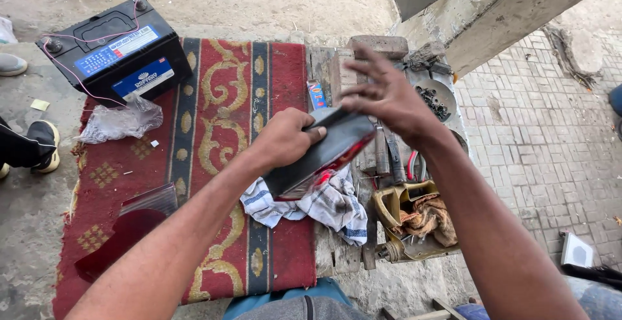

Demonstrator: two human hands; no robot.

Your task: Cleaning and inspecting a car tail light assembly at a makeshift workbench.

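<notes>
Left hand (285, 140) clamps a glossy black-and-red lamp (322, 156); right hand (389, 94), fingers spread open, presses its top edge.

Count, head view:
- hands: 2, left (284, 140), right (389, 96)
- red-and-black lamp housing (324, 154): 1
- car battery (116, 51): 1
- patterned red rug (227, 132): 1
- striped cloth (330, 206): 1
- crumpled plastic bag (120, 122): 1
- loose lenses on rug: 2, red (120, 239), clear (152, 198)
- bricks (379, 46): 2 visible
- bowl of small dark parts (435, 99): 1
- shoes at left edge: 2 (44, 145), (11, 64)

Red rug (220, 99); battery (116, 51); striped cloth (330, 206)
</notes>
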